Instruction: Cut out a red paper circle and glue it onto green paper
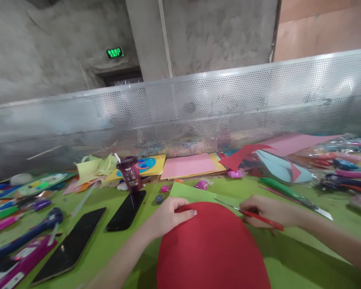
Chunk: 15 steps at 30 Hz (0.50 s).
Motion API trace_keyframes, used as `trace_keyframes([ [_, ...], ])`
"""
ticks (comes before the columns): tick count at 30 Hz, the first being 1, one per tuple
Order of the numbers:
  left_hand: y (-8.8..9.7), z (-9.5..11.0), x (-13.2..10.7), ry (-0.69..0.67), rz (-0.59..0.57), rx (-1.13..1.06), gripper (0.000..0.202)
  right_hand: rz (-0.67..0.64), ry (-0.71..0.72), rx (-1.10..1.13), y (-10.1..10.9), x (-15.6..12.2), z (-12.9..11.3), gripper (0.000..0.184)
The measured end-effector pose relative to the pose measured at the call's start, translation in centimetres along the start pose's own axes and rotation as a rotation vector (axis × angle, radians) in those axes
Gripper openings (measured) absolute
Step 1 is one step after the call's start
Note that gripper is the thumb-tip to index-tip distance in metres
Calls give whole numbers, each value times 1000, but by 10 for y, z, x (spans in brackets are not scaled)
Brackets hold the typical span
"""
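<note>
A large red paper piece (212, 249) with a rounded edge lies in front of me, its lower part cut off by the frame. My left hand (171, 216) grips its upper left edge, thumb on top and fingers around the rim. At the right of it, my right hand (258, 212) is closed around the red handles of a pair of scissors (263, 220). The thin metal blades point left, close to the paper's top right edge. A light green sheet (192, 192) shows behind the red paper.
Two black phones (126, 211) and a dark cup with a straw (130, 174) stand or lie to the left. A green-handled utility knife (295, 192) with bare blade lies at right. Pink sheets (192, 165), red scraps (243, 154) and a perforated metal barrier (198, 108) are behind.
</note>
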State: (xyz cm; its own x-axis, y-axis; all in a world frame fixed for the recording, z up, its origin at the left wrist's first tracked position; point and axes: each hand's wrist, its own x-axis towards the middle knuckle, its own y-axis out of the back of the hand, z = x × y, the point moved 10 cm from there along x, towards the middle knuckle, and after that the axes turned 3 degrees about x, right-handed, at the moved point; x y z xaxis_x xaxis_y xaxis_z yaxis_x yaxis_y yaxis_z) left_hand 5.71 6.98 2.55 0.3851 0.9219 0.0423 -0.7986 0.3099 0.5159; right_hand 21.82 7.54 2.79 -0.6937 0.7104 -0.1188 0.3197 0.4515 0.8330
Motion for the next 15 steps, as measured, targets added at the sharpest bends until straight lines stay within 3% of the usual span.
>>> trace_keyframes([
  [7,22,-4,1,-4,113,-113,26,72,-127,324,8,-1,23,21],
  [15,43,-9,3,-14,287,-454,27,152,-121,444,12,0,25,18],
])
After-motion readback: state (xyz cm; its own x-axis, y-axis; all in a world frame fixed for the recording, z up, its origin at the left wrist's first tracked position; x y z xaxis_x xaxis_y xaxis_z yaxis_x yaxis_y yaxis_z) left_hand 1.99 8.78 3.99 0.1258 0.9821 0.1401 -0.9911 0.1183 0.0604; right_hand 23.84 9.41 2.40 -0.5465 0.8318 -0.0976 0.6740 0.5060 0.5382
